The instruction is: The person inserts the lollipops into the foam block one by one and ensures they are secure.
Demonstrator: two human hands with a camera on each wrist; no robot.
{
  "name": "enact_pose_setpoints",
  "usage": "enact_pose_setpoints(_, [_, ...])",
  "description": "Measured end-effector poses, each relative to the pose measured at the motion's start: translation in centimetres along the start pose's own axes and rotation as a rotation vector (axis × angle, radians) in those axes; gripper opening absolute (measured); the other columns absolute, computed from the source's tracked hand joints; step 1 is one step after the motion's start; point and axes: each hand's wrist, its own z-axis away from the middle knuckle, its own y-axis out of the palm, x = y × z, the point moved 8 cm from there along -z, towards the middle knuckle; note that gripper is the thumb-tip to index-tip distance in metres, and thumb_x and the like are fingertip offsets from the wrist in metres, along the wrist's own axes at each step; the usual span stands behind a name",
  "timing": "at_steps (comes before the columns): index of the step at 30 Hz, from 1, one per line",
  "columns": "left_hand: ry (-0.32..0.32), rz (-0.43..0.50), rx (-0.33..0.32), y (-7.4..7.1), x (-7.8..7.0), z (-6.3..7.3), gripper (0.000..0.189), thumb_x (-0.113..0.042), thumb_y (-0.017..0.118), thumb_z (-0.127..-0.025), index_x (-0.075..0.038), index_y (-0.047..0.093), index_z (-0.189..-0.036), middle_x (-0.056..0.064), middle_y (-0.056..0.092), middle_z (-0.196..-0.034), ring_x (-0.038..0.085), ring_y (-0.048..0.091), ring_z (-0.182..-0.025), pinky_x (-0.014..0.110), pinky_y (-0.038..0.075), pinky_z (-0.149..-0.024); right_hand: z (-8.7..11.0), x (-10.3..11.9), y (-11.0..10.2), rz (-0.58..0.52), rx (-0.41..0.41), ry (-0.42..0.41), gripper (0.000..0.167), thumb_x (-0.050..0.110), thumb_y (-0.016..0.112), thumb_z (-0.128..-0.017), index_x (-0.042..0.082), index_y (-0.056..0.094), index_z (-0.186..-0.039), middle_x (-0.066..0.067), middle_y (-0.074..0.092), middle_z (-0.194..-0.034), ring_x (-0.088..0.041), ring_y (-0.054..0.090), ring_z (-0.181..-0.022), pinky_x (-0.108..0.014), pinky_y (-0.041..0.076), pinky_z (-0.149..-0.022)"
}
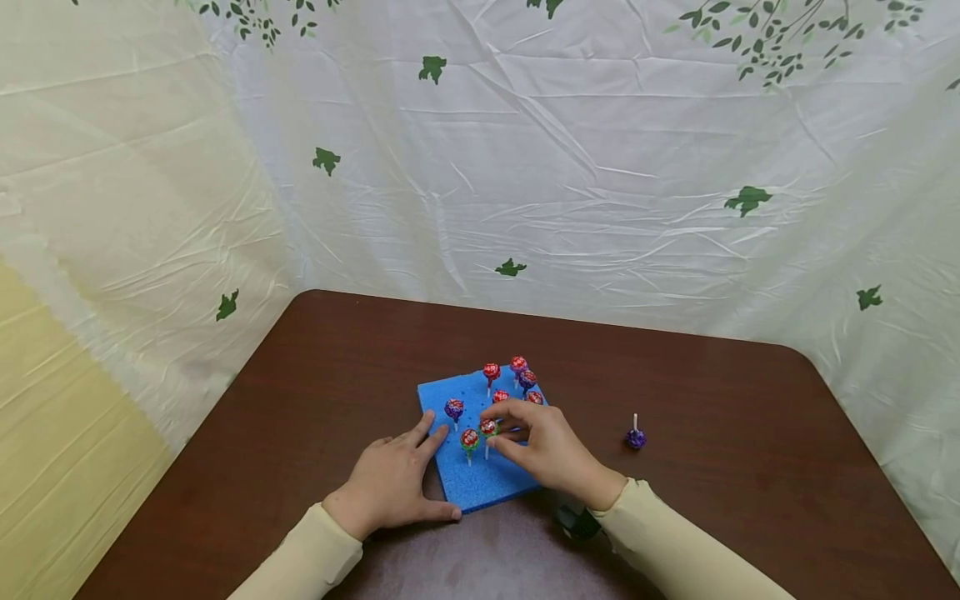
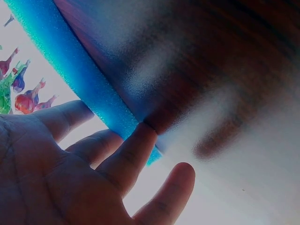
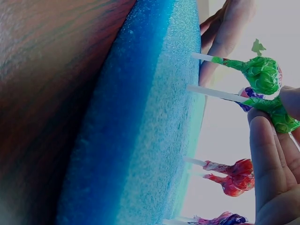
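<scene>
My right hand pinches a green-wrapped lollipop by its head, thumb on one side and fingers on the other. In the right wrist view, its white stick meets the face of the blue foam board. Another green lollipop stands in the foam beside it. My left hand is spread along the board's left side, fingertips at the edge and thumb at the near corner. A purple lollipop stands close to those fingertips.
Toward the board's back stand several red and purple lollipops, among them a red one and a purple one. A loose purple lollipop rests head down, stick up, on the brown table to the right. A white cloth hangs behind.
</scene>
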Motion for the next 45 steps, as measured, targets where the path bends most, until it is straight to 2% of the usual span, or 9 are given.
enact_pose_setpoints(10, [0.004,-0.001,-0.007,0.1,0.1,0.0,0.113,-0.087,0.059,-0.070,-0.013,0.040,-0.154,0.014,0.029,-0.160,0.034,0.051,-0.130,0.055,0.044,-0.099,0.0,-0.1,0.0,0.010,-0.013,-0.008,0.033,0.003,0.078,-0.086,0.012,0.069,-0.117,0.004,0.069,-0.111,-0.011,0.070,-0.090,-0.032,0.056,-0.081])
enact_pose_setpoints(19, [0.004,0.001,-0.002,0.1,0.1,0.0,0.114,-0.087,0.059,-0.070,-0.013,0.040,-0.154,0.014,0.028,-0.160,0.034,0.050,-0.131,0.056,0.044,-0.099,0.0,0.0,0.4,0.015,-0.002,-0.013,0.031,0.003,0.078,-0.086,0.007,0.069,-0.116,0.003,0.069,-0.111,-0.012,0.070,-0.090,-0.031,0.056,-0.080])
enact_pose_setpoints(26, [0.005,-0.003,0.004,0.1,0.1,0.0,0.114,-0.087,0.058,-0.070,-0.014,0.039,-0.155,0.014,0.028,-0.161,0.034,0.050,-0.131,0.055,0.044,-0.099,0.1,-0.6,0.7,0.009,0.027,0.018,0.031,0.005,0.078,-0.086,0.007,0.069,-0.116,0.003,0.068,-0.112,-0.011,0.070,-0.091,-0.026,0.055,-0.080])
enact_pose_setpoints(33, [0.006,-0.007,0.001,0.2,0.2,0.0,0.114,-0.088,0.058,-0.070,-0.014,0.039,-0.155,0.014,0.028,-0.160,0.033,0.050,-0.132,0.055,0.044,-0.099,0.2,-0.7,0.9,-0.001,0.036,0.025,0.031,0.003,0.078,-0.086,0.008,0.069,-0.115,0.002,0.069,-0.111,-0.011,0.070,-0.091,-0.027,0.055,-0.080])
enact_pose_setpoints(45, [0.004,0.002,0.004,0.0,0.0,0.1,0.114,-0.087,0.058,-0.070,-0.013,0.038,-0.155,0.015,0.027,-0.160,0.034,0.050,-0.132,0.055,0.044,-0.100,0.2,-0.4,0.9,0.014,0.046,-0.003,0.032,0.004,0.078,-0.086,0.006,0.069,-0.116,0.001,0.069,-0.111,-0.012,0.070,-0.090,-0.028,0.056,-0.080])
